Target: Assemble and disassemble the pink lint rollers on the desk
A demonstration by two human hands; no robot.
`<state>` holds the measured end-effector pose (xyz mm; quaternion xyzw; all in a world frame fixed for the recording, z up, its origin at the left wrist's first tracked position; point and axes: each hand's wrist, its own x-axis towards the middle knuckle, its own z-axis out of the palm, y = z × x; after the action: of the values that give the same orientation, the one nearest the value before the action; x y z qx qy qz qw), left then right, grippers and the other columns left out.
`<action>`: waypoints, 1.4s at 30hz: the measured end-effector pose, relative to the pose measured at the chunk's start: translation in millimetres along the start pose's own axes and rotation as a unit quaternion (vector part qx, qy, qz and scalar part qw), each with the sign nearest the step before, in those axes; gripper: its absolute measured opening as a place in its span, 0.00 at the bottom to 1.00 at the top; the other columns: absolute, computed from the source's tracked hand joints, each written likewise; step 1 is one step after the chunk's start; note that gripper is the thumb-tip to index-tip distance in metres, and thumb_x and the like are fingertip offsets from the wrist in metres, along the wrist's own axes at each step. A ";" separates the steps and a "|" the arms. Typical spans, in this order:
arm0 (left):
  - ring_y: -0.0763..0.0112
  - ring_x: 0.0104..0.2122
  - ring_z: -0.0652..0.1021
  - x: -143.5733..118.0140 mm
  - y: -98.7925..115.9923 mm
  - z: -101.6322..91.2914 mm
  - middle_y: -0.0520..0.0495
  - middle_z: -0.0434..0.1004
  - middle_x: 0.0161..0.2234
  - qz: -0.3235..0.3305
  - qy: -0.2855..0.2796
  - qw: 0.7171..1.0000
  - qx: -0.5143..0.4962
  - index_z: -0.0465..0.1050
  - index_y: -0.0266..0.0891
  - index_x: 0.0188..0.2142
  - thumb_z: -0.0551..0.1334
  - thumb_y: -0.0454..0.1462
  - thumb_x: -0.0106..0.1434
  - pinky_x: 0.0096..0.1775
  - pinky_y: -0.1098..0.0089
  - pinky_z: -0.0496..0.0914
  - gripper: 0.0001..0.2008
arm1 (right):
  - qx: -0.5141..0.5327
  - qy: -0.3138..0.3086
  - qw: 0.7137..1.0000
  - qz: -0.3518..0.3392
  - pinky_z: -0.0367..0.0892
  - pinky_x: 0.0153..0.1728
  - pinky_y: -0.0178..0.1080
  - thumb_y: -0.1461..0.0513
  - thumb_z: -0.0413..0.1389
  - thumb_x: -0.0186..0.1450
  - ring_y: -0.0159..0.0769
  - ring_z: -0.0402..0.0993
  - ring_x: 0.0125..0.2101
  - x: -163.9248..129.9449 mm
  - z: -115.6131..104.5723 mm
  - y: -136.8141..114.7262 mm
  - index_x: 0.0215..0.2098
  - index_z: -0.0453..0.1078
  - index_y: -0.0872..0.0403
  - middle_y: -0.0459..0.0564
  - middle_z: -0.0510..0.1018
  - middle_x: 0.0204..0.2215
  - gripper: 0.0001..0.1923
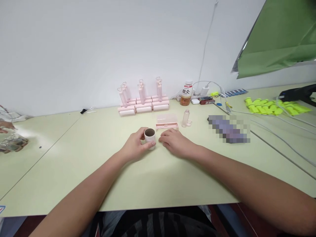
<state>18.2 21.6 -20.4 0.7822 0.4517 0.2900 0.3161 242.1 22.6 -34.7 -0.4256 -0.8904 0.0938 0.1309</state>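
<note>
Several pink boxes [144, 108] stand by the wall [93, 56]. Nearer, the left hand [134, 145] holds a roll [149, 139] upright, left of the open case [167, 126]. In front is the right hand [176, 143], fingers curled; I cannot tell whether it holds anything. A vial [185, 119] stands farther right.

Pale green table [148, 187] with open pink case [167, 125], labelled bottle [186, 95]
</note>
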 end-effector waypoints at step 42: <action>0.65 0.39 0.75 -5.3 10.9 2.9 0.50 0.76 0.42 0.022 -0.070 0.997 0.031 0.68 0.43 0.47 0.62 0.44 0.60 0.39 0.68 0.68 0.17 | 0.085 -0.042 0.993 0.070 0.53 0.25 0.35 0.64 0.53 0.59 0.34 0.63 0.26 -17.4 -17.9 -4.5 0.25 0.60 0.53 0.47 0.70 0.26 0.06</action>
<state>23.9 12.0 -14.9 0.8201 0.4197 0.2271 0.3158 254.9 7.2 -19.1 -0.4702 -0.8517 0.1963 0.1226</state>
